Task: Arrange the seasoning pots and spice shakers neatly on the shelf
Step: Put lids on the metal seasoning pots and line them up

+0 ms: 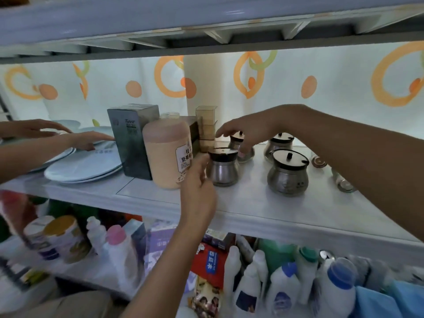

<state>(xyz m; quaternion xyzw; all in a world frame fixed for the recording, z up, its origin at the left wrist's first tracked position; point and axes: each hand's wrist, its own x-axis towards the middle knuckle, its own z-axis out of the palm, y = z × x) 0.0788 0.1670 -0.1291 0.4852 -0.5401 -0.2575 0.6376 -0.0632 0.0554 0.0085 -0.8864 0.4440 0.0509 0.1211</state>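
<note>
the pots are being lined up on the shelf. left hand curls against the front pot; right hand drapes loosely over the rear pot (grip unclear). next: slide both level with the two pots under the right forearm.

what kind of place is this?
Likely a home kitchen or pantry storage rack. A shelf holds steel seasoning pots and stacked plates; the level below is packed with bottles and packets.
</note>
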